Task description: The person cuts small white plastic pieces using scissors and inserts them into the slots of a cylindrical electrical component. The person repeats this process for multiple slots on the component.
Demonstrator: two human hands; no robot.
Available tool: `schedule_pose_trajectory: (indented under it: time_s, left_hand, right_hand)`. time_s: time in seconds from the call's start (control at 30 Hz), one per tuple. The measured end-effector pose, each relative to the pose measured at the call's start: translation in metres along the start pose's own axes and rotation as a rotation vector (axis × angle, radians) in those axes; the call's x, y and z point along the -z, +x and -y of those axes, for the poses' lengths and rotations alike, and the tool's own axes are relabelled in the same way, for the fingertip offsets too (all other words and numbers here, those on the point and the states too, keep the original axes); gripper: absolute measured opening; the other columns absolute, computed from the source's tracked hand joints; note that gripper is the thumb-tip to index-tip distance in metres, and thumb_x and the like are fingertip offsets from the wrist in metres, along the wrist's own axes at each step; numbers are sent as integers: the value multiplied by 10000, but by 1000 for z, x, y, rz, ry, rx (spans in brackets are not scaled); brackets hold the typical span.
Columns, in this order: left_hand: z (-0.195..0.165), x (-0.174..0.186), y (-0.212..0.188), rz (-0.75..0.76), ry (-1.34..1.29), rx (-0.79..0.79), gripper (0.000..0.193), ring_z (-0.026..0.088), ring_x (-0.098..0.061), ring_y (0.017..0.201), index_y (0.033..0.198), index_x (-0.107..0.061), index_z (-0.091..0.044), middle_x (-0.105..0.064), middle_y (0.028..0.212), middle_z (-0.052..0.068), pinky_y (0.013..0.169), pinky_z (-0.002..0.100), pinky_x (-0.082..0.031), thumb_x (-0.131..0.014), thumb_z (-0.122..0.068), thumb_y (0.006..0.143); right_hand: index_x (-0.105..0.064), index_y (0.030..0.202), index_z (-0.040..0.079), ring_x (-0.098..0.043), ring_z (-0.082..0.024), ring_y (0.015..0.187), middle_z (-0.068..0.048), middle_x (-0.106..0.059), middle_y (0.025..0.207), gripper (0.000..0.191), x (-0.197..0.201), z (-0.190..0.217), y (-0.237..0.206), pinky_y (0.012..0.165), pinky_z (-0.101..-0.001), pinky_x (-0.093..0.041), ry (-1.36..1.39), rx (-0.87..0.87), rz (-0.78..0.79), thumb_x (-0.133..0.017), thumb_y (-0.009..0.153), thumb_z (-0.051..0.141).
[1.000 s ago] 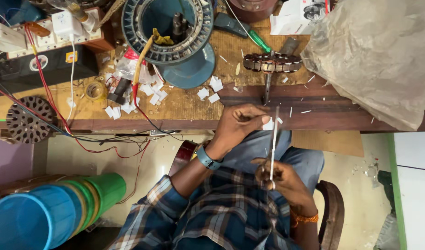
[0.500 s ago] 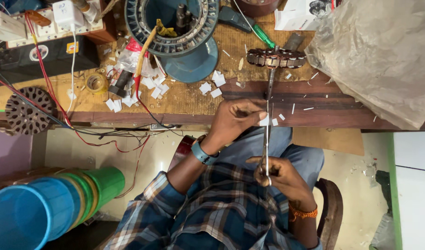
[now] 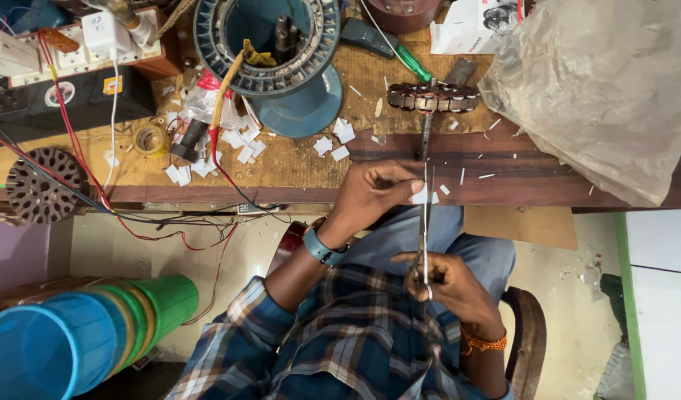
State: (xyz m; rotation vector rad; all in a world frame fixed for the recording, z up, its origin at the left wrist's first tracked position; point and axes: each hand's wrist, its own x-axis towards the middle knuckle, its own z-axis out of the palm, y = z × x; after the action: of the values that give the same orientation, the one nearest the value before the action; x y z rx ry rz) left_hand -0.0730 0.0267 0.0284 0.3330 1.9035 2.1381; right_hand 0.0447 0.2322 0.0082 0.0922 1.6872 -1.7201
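My left hand, with a blue band at the wrist, pinches a small white paper piece at the front edge of the wooden bench. My right hand, wearing an orange thread bracelet, grips the handles of long metal scissors. The blades point away from me and meet the paper piece. Just beyond the blade tips, a copper-wound stator on a shaft lies on the bench. Several small white paper pieces are scattered over the bench top.
A round blue fan motor housing stands at the back, a green-handled screwdriver beside it. A large crumpled plastic bag covers the right end. A power strip, red wires and a slotted rotor disc lie left. Stacked buckets sit lower left.
Both hands keep their grips on the paper piece and the scissors. The scissors have straightened to point directly away from me, and the view has drifted slightly.
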Motion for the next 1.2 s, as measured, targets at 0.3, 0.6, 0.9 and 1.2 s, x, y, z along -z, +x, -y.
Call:
schedule_pose_trajectory:
  time_s: [0.3, 0.6, 0.9, 1.2]
  left_hand:
    - [1, -4, -1, 25, -52, -47, 126, 65, -692, 850, 992, -763, -4, -749, 1232, 73, 710, 239, -595, -751, -120, 942]
    - [1, 3, 4, 19, 27, -10, 128, 93, -737, 828, 995, -765, -6, -763, 1187, 89, 702, 257, -638, -746, -119, 939]
    - [4, 4, 7, -63, 15, 28, 174, 87, -687, 730, 1070, -775, -29, -766, 909, 79, 555, 239, -579, -740, -164, 965]
    - [-29, -8, -26, 144, 158, 99, 542, 77, -658, 666, 1442, -569, -181, -725, 996, 23, 578, 255, -611, -677, -59, 925]
  right_hand:
    - [-703, 1279, -2, -596, -70, 630, -14, -680, 739, 507, 0, 1, -3, 573, -257, -506, -44, 28, 0, -794, 781, 6]
    - [-741, 1182, -3, -666, -91, 651, -39, -730, 718, 393, 6, -11, -2, 605, -261, -546, -53, 91, -38, -782, 792, -5]
    - [-749, 1000, -7, -726, -128, 680, -93, -780, 823, 188, 15, -36, -2, 614, -286, -593, -86, 235, -95, -770, 824, 58]
    - [-569, 1297, -15, -707, -163, 882, -139, -745, 1117, 453, -9, 28, -7, 781, -298, -602, 93, 525, -583, -714, 953, 242]
